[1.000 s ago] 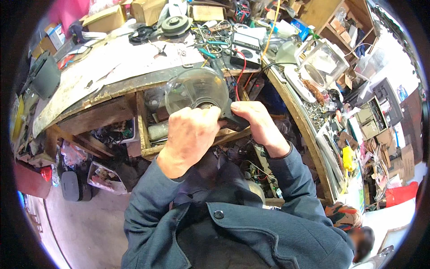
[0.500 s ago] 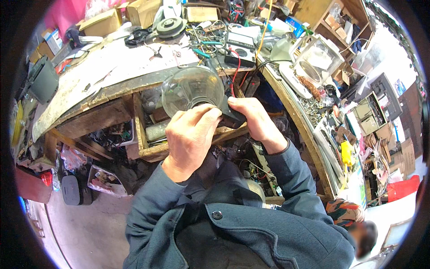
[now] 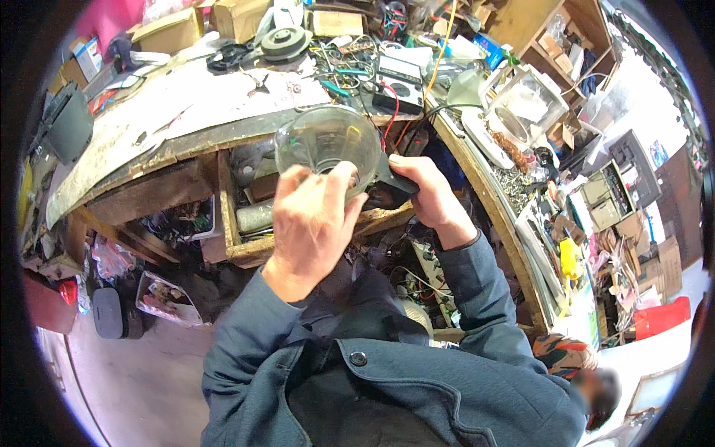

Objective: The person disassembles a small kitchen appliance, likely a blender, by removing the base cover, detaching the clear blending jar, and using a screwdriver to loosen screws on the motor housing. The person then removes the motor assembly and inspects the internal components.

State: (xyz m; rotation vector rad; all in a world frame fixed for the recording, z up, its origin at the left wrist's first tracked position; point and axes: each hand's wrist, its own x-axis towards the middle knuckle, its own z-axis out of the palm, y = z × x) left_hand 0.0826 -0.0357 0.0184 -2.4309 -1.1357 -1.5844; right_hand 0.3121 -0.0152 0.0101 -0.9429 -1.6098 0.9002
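A clear jug with a black handle, like a blender jug [image 3: 328, 138], is held tilted above the open drawer. My right hand [image 3: 436, 195] is closed round its black handle [image 3: 395, 176], thumb on top. My left hand [image 3: 313, 223] is at the jug's near end, its fingers bent and spread apart. Those fingertips overlap the clear wall; whether they touch it I cannot tell. Part of the jug's near end is hidden behind the left hand.
Behind the jug runs a worktop [image 3: 175, 108] with a multimeter [image 3: 398, 93], loose wires and a grey round part [image 3: 285, 45]. Below is a wooden drawer [image 3: 249, 249] holding parts. A cluttered side bench stands right, with a yellow tool [image 3: 571, 257]. Another person [image 3: 596, 391] is at lower right.
The left fingers have gone from pinched together at the jug's near end to spread apart. The jug has tipped slightly and shifted a little to the right, with the right hand still on its handle.
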